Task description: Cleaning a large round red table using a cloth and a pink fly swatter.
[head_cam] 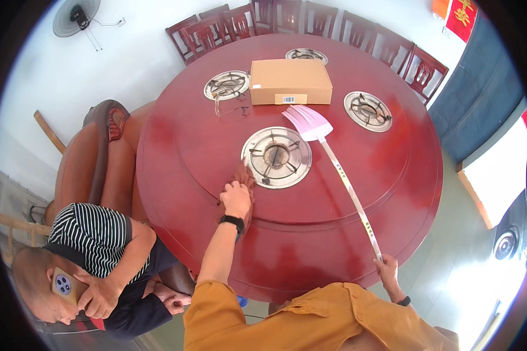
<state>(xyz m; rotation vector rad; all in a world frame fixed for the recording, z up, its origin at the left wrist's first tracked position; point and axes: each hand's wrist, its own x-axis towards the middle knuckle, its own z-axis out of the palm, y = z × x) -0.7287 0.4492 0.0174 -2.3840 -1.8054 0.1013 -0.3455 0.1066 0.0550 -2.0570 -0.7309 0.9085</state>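
On the round red table [290,259], my left hand [236,198] presses down on a crumpled brown cloth [245,176]. The cloth lies beside the lower left rim of a round metal gas burner [276,157] set into the tabletop. A black band circles my left wrist. My right hand [387,268], at the table's near right edge, grips the end of a long pale handle. That handle belongs to a pink plastic fly swatter [315,127], its fan-shaped head tilted over the table, right of the burner. Writing runs along the handle.
A closed cardboard box [290,75] stands beyond the swatter head. More burners [368,111] are set around it, with loose metal pieces [232,107] at the left. A seated person [92,245] holds a phone at left. Wooden chairs [320,19] line the far side.
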